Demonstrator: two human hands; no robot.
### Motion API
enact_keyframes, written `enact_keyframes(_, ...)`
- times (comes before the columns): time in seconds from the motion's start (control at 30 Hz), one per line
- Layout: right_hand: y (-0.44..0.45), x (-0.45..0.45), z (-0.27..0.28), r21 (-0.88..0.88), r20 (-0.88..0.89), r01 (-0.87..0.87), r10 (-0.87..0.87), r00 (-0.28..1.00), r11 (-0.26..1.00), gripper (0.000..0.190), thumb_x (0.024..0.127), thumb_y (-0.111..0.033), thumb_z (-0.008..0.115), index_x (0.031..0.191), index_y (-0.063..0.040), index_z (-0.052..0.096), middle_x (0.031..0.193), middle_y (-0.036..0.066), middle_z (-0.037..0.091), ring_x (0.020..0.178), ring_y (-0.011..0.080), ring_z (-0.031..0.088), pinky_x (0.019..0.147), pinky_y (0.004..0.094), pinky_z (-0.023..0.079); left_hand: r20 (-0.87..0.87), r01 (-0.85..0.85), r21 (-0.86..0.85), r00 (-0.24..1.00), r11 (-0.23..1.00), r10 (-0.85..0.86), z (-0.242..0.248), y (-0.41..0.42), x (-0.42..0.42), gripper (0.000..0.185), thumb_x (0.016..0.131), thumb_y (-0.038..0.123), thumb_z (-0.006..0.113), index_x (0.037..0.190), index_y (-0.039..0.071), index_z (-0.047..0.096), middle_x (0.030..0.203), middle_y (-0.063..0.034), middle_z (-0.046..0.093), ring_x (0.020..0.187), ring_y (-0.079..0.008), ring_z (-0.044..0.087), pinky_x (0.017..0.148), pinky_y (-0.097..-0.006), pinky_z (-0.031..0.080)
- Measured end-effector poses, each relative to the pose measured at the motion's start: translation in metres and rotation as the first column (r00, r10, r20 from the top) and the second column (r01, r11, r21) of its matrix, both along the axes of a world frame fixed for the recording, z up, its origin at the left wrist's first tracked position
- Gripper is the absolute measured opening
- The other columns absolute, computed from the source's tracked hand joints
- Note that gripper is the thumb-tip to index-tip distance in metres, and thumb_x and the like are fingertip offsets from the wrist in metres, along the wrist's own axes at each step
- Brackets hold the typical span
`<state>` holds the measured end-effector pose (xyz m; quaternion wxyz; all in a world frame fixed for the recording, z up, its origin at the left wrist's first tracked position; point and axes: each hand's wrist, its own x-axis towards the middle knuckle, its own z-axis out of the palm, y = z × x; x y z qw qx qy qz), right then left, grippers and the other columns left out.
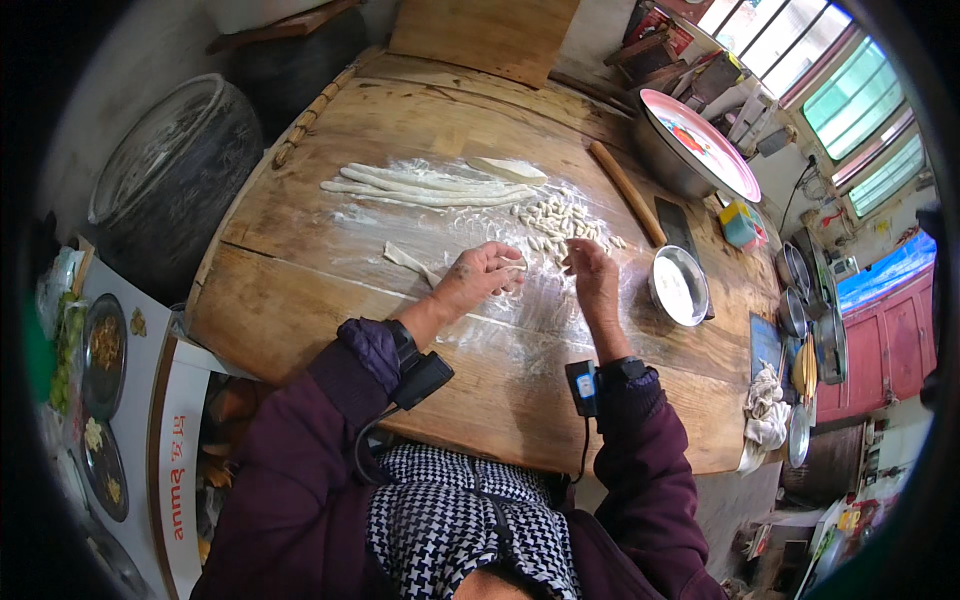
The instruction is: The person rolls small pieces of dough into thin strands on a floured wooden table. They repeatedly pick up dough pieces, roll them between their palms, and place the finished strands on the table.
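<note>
My left hand (484, 271) is closed around the end of a dough strip (409, 259), whose other end trails out to the left past my wrist over the floured wooden tabletop (337, 300). A bit of pale dough shows between the fingers. My right hand (594, 264) hovers at the near edge of a pile of small dough pieces (559, 217), its fingers curled; whether a piece is in them is hidden. Beyond my hands, several long dough ropes (427, 187) lie side by side, with a flat dough slab (506, 169) behind their right end.
To the right are a wooden rolling pin (626, 191), a dark flat blade (675, 221) and a metal bowl of flour (679, 286). A pink enamel tray (701, 139) rests on a large metal basin (667, 157). Plates of food (105, 356) stand at the left.
</note>
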<state>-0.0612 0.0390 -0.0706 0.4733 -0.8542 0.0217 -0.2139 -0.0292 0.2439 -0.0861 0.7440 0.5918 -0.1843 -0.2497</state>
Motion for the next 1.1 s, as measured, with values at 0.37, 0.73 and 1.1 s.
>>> enact_keyframes(0.37, -0.138, -0.008, 0.005, -0.506, 0.302, 0.374, -0.246, 0.921, 0.777, 0.021, 0.081, 0.002, 0.051, 0.1, -0.001, 0.06, 0.087, 0.008, 0.062, 0.081, 0.0148, 0.06, 0.069, 0.0252, 0.047, 0.095, -0.061, 0.134, 0.994, 0.989, 0.049, -0.01, 0.005, -0.004, 0.019, 0.082, 0.014, 0.061, 0.095, 0.001, 0.058, 0.08, -0.0005, 0.06, 0.066, -0.0051, 0.051, 0.058, -0.0199, 0.042)
enact_keyframes(0.73, -0.192, -0.03, 0.0, -0.657, 0.024, 0.304, -0.384, 0.923, 0.69, 0.015, 0.078, -0.016, 0.059, 0.08, -0.002, 0.061, 0.075, 0.02, 0.062, 0.072, 0.0355, 0.06, 0.064, 0.0434, 0.047, 0.134, -0.07, 0.231, 0.99, 0.97, 0.04, -0.007, 0.004, -0.006, 0.022, 0.087, 0.018, 0.055, 0.1, 0.001, 0.06, 0.081, -0.0021, 0.062, 0.064, -0.0057, 0.052, 0.059, -0.0201, 0.043)
enact_keyframes(1.1, -0.006, -0.016, 0.029, 0.246, -0.075, -0.407, 0.436, 0.897, 0.88, 0.016, 0.079, 0.003, 0.06, 0.095, 0.0, 0.062, 0.09, 0.006, 0.063, 0.084, 0.0148, 0.058, 0.075, 0.0273, 0.048, -0.068, 0.032, -0.065, 0.997, 0.997, -0.036, 0.0, -0.006, -0.006, 0.022, 0.09, 0.015, 0.051, 0.108, 0.003, 0.048, 0.089, -0.0053, 0.063, 0.072, -0.0058, 0.053, 0.062, -0.0201, 0.044)
